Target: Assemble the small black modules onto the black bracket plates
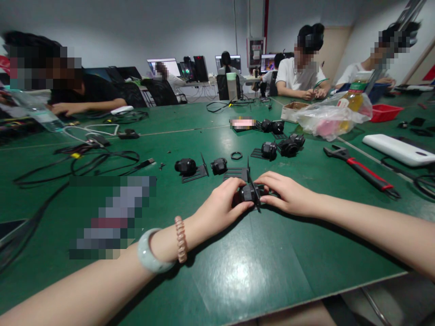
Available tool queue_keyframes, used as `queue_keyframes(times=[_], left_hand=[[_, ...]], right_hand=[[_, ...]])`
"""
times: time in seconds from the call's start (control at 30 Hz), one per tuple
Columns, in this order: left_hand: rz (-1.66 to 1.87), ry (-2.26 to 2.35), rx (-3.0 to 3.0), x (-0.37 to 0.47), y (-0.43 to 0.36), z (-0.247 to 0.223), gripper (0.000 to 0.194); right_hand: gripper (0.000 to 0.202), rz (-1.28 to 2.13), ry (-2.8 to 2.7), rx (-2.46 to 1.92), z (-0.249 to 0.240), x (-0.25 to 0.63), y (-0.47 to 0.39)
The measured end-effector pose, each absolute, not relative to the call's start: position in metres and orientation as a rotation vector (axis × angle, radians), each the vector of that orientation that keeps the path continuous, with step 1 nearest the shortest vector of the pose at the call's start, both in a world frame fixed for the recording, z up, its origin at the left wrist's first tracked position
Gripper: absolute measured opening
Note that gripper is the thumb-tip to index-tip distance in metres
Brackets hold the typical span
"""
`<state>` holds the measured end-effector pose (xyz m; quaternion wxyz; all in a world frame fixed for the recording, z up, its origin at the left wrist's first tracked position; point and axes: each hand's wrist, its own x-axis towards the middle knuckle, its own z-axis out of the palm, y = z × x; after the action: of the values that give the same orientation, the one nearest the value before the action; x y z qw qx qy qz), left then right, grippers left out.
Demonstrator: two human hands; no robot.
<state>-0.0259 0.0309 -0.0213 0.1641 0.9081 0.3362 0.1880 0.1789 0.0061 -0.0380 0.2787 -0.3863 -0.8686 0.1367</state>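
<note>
Between my two hands is a small black camera-like unit (247,194), with a thin black bracket plate (255,192) standing upright at its right side. My left hand (224,199) is closed around the unit's left end, thumb in front. The fingers of my right hand (283,192) pinch from the other side of the plate, where a dark part is mostly hidden. Just beyond lie a similar unit (219,165), another fixed to a slotted bracket (194,176), and a black ring nut (236,155).
Several more black units (269,150) lie farther back. An adjustable wrench (363,172) and a white power bank (399,149) are at right. Cables (102,156) and a blurred-out flat object (113,217) lie at left. Co-workers sit around the green table (238,271).
</note>
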Motion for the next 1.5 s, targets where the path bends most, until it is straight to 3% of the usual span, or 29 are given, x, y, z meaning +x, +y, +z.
queue_keyframes(times=[0.4, 0.7, 1.13, 1.5], left_hand=[[0.542, 0.946, 2.581, -0.0258, 0.0308, -0.0214, 0.025], [0.563, 0.940, 2.560, -0.0255, 0.0301, -0.0201, 0.026], [0.544, 0.950, 2.571, -0.0253, 0.0299, -0.0207, 0.024], [0.565, 0.950, 2.560, -0.0250, 0.0300, -0.0204, 0.025]], right_hand=[[0.032, 0.386, -2.344, -1.083, -0.0364, 0.1771, 0.0038], [0.056, 0.385, -2.308, -0.987, -0.0373, 0.1780, 0.0018], [0.033, 0.333, -2.318, -1.016, -0.0387, 0.1787, 0.0028], [0.031, 0.370, -2.332, -1.013, -0.0367, 0.1798, 0.0044]])
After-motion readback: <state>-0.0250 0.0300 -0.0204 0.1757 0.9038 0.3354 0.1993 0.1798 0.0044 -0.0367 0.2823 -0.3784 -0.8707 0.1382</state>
